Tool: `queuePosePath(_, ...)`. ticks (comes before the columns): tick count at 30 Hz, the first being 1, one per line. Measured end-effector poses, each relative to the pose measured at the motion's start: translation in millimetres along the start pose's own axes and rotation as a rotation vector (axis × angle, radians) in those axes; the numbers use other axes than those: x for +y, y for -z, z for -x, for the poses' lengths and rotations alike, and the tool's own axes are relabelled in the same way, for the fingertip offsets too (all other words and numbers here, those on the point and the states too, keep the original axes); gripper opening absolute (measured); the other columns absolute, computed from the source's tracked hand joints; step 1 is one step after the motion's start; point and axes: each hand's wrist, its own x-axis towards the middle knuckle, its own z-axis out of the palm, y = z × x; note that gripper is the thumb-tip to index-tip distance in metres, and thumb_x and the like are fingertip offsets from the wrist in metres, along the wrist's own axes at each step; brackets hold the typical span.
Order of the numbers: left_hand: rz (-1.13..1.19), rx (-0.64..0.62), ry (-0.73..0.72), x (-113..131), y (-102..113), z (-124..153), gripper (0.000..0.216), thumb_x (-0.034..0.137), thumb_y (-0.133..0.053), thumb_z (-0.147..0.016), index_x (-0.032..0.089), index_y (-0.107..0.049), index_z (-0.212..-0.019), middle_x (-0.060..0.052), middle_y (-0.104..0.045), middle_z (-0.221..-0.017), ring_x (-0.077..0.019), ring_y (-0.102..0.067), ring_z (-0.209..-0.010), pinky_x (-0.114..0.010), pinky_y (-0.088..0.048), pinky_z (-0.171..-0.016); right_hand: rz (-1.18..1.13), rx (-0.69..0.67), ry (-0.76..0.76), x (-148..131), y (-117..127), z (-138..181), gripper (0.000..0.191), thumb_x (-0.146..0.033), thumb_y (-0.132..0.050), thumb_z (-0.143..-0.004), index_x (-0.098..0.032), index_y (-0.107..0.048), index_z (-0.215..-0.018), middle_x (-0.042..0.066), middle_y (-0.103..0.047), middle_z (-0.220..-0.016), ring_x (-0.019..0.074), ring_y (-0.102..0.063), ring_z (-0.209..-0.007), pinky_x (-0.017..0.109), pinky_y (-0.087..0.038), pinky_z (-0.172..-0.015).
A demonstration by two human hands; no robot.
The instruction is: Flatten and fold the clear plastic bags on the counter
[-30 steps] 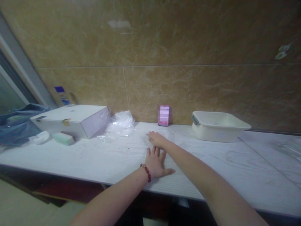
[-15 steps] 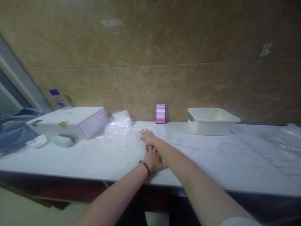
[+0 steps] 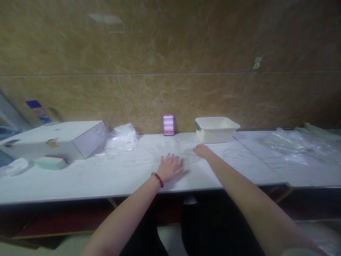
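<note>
White table (image 3: 80,177) against a brown tiled wall (image 3: 170,53) — dim room.

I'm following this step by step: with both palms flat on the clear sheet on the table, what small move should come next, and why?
Probably slide the right hand outward toward the cream tub. The left hand lies flat, pinning the thin clear film, which looks faintly wrinkled between the hands.

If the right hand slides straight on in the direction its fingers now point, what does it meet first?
Probably nothing soon: the right hand points leftward along the white tabletop; the crumpled clear plastic bag lies farthest along, though depth is unclear.
</note>
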Motion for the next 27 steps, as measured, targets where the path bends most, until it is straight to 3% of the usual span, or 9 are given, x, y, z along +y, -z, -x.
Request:
queuePosePath(4,0.016,-0.038,-0.112,31,-7,3,0.066,0.063,-0.012,-0.073,0.025,-0.027,-0.125,-0.008,-0.022,-0.133,-0.0281,-0.011,-0.122,-0.050,-0.007,-0.094,-0.015,0.071,-0.078,-12,-13,18,0.037,-0.044,-0.040,-0.072,-0.022,-0.057,-0.098,0.011,-0.055,-0.101,0.0245,-0.050,-0.094,0.037,-0.038,-0.074)
queuePosePath(9,-0.021,-0.054,-0.083,44,-14,10,0.065,0.062,-0.015,-0.074,0.025,-0.026,-0.126,-0.009,-0.020,-0.134,-0.0285,-0.012,-0.122,-0.050,-0.008,-0.094,-0.080,0.199,-0.076,-30,-20,24,0.031,-0.031,-0.031,-0.080,-0.020,-0.056,-0.094,0.010,-0.055,-0.100,0.0203,-0.047,-0.097,0.033,-0.034,-0.078)
queuePosePath(14,0.084,0.030,-0.049,27,-14,-2,0.054,0.053,-0.024,-0.077,0.023,-0.034,-0.121,-0.008,-0.031,-0.129,-0.0248,-0.023,-0.119,-0.042,-0.019,-0.094,-0.263,0.179,0.040,-33,-20,27,0.028,-0.029,-0.027,-0.082,-0.019,-0.048,-0.098,0.006,-0.060,-0.087,0.0148,-0.054,-0.081,0.025,-0.036,-0.068)
queuePosePath(18,0.456,0.129,0.195,1,-2,-35,0.040,0.035,-0.033,-0.079,0.015,-0.042,-0.113,-0.011,-0.052,-0.106,-0.0185,-0.047,-0.097,-0.033,-0.033,-0.086,-0.420,0.152,0.109,-34,-22,31,0.031,-0.034,-0.037,-0.078,-0.021,-0.039,-0.106,0.000,-0.060,-0.075,0.0116,-0.055,-0.068,0.019,-0.036,-0.058)
queuePosePath(20,0.797,0.055,0.419,-11,7,-53,0.040,0.034,-0.034,-0.080,0.016,-0.036,-0.115,-0.010,-0.056,-0.091,-0.0149,-0.054,-0.079,-0.029,-0.041,-0.074,-0.398,0.130,0.098,-35,-24,33,0.042,-0.033,-0.046,-0.073,-0.020,-0.035,-0.110,0.000,-0.060,-0.071,0.0122,-0.055,-0.066,0.019,-0.035,-0.056)
queuePosePath(21,0.863,0.025,0.455,-16,11,-61,0.039,0.036,-0.032,-0.080,0.015,-0.036,-0.113,-0.009,-0.057,-0.086,-0.0130,-0.055,-0.070,-0.027,-0.044,-0.067,-0.368,0.122,0.085,-36,-25,33,0.044,-0.031,-0.048,-0.071,-0.019,-0.035,-0.111,0.000,-0.060,-0.071,0.0127,-0.055,-0.067,0.019,-0.035,-0.055)
queuePosePath(24,0.984,-0.041,0.482,-26,18,-77,0.041,0.042,-0.030,-0.080,0.014,-0.039,-0.108,-0.005,-0.057,-0.072,-0.0095,-0.054,-0.053,-0.024,-0.045,-0.056,-0.293,0.133,0.092,-39,-27,35,0.038,-0.022,-0.045,-0.072,-0.020,-0.037,-0.110,0.002,-0.060,-0.076,0.0129,-0.055,-0.071,0.020,-0.035,-0.058)
queuePosePath(27,1.116,-0.039,0.492,-29,14,-80,0.046,0.050,-0.029,-0.078,0.018,-0.036,-0.110,-0.004,-0.056,-0.069,-0.0093,-0.053,-0.049,-0.023,-0.045,-0.052,-0.266,0.167,0.160,-43,-26,37,0.033,-0.020,-0.041,-0.075,-0.021,-0.038,-0.108,0.001,-0.060,-0.081,0.0124,-0.055,-0.075,0.021,-0.035,-0.063)
